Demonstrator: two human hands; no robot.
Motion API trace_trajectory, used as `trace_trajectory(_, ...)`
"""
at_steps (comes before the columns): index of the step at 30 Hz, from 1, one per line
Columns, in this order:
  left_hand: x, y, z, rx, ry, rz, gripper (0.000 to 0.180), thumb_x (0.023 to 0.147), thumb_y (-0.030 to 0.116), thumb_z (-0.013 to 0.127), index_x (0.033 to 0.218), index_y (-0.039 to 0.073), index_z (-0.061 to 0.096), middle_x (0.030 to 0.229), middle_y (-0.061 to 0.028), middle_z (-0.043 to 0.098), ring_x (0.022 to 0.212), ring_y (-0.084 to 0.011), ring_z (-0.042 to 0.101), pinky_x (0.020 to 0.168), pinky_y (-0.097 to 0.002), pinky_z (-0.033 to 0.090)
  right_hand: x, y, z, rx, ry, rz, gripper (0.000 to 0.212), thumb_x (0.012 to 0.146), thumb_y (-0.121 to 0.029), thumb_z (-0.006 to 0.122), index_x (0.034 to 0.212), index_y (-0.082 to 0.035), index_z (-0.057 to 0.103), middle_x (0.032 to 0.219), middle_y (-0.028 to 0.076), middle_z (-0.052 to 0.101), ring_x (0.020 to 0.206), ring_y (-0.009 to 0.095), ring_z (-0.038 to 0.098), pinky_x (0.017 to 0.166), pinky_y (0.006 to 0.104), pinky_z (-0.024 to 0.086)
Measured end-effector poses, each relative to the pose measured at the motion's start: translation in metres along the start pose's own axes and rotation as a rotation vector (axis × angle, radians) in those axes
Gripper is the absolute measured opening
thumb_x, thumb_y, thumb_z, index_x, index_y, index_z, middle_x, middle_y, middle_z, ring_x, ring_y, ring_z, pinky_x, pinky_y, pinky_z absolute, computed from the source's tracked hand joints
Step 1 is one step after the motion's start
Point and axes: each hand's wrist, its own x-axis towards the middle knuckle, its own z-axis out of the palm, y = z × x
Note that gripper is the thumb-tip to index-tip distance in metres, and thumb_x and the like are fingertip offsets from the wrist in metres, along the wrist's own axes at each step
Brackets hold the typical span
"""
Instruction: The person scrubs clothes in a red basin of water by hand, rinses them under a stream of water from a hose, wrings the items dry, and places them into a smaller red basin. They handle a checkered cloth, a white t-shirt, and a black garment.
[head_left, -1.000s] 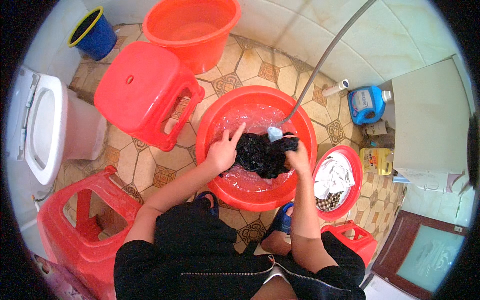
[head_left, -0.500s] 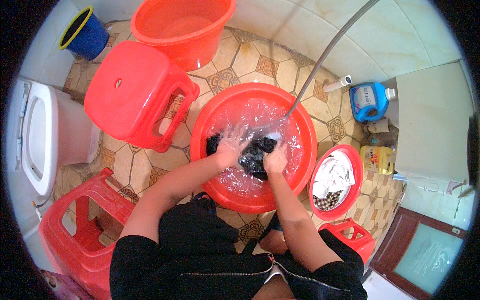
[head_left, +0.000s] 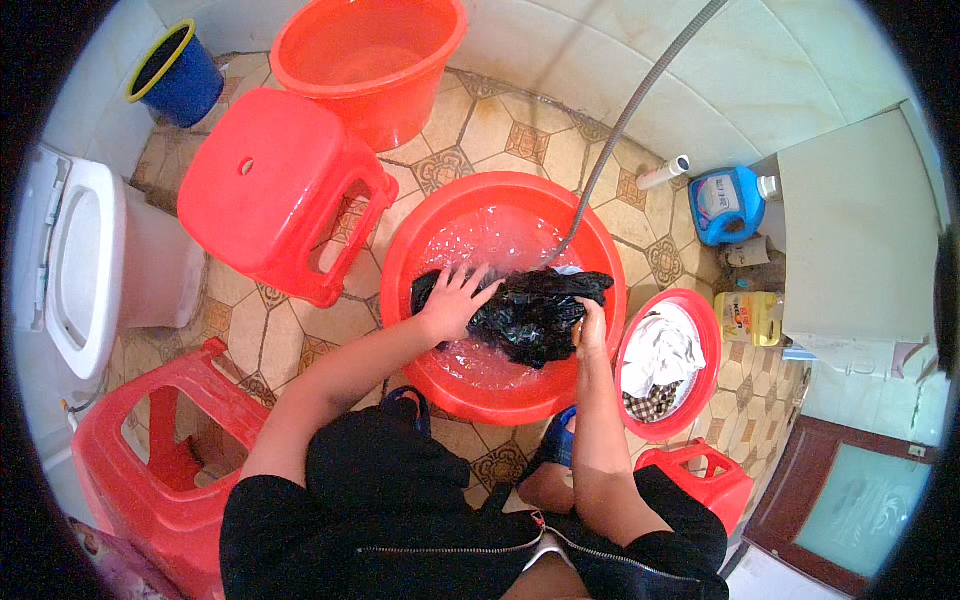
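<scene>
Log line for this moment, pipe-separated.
left hand: spread on bunched wet black cloth | right hand: gripping cloth's right end | round red plastic basin: holds water, cloth | grey ribbed hose: reaches into basin

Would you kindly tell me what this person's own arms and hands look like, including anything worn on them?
Both arms come out of short black sleeves and are uncovered from there down. The grip on each side is ungloved: the left hand and the right hand are bare, and no watch or bracelet shows at either wrist.
</scene>
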Motion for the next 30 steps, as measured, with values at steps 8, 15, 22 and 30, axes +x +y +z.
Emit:
trace_trajectory(8, -0.014, 0.012, -0.015, -0.038, -0.08, -0.213, 0.094, 0.072, 0.02, 0.071, 0.152, 0.01, 0.022, 0.152, -0.0243, 0.026, 0.13, -0.0419, 0.039, 0.104, -0.0539, 0.034, 0.002, -0.007, -0.014, -0.901, -0.094, -0.269, 0.089, 0.08, -0.016, 0.069, 0.151, -0.024, 0.016, 0.114, 0.029, 0.054, 0.108, 0.043, 0.057, 0.096, 0.0483, 0.045)
trace_trajectory(15, -0.02, 0.028, -0.022, -0.063, -0.101, -0.039, 0.126, 0.053, 0.056, 0.085, 0.153, 0.016, 0.019, 0.159, -0.0168, 0.012, 0.147, -0.0386, 0.007, 0.113, -0.0649, 0.006, -0.051, 0.028, 0.048, -1.49, -0.09, -0.54, 0.087, 0.071, -0.015, 0.077, 0.144, -0.032, 0.034, 0.115, 0.023, 0.044, 0.11, 0.043, 0.052, 0.089, 0.0497, 0.05)
trace_trajectory(22, 0.013, 0.0, 0.016, 0.086, -0.094, 0.02, 0.132, 0.046, 0.069, 0.079, 0.154, 0.019, 0.021, 0.159, -0.0118, 0.016, 0.147, -0.0364, 0.01, 0.113, -0.0648, 0.004, -0.019, 0.036, 0.052, -1.608, -0.019, -0.251, 0.086, 0.075, -0.027, 0.075, 0.146, -0.017, 0.029, 0.133, 0.025, 0.044, 0.108, 0.042, 0.058, 0.085, 0.0501, 0.052)
trace_trajectory(30, 0.009, -0.01, -0.001, -0.177, 0.008, 0.061, 0.139, 0.042, 0.046, 0.091, 0.153, 0.011, 0.014, 0.158, -0.0174, 0.015, 0.146, -0.0406, 0.008, 0.114, -0.0635, 0.007, -0.027, -0.003, 0.041, -0.917, -0.184, -0.227, 0.059, 0.082, -0.015, 0.067, 0.135, -0.005, 0.042, 0.094, 0.019, 0.064, 0.065, 0.027, 0.064, 0.054, 0.0391, 0.05)
